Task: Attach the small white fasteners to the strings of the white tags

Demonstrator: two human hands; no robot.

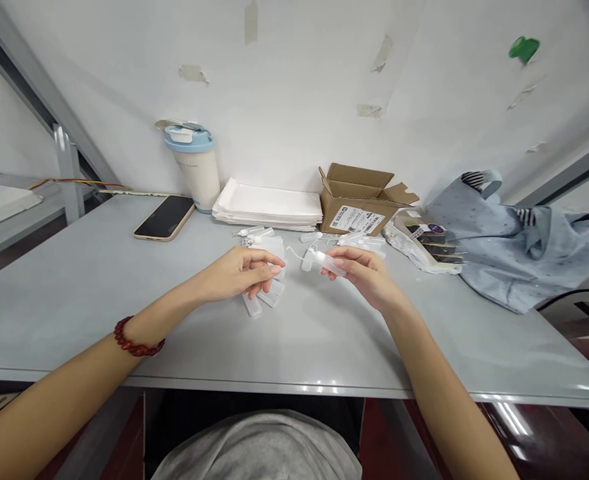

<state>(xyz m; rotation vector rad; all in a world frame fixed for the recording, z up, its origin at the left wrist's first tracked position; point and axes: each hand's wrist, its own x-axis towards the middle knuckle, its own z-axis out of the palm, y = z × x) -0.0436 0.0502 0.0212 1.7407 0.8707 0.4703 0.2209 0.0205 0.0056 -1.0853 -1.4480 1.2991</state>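
A small translucent white plastic bottle (330,263) with a thin curved white tail at its cap end is pinched between the thumb and fingers of my right hand (361,270). The cap end points left. My left hand (249,270) hangs over a pile of similar bottles (273,293), its fingers loosely curled and apart, with nothing visible in them. The tail's tip stops just short of the left fingertips. Part of the pile is hidden under that hand. More such bottles (351,239) lie behind my right hand, and another bottle (307,262) lies just beyond the held one.
Along the back stand a tumbler (197,170), a stack of white paper envelopes or sheets (269,203) and an open cardboard box (354,207). A phone (165,218) lies at left. To the right are a plastic-wrapped packet (429,243) and a light blue cloth bag (519,247).
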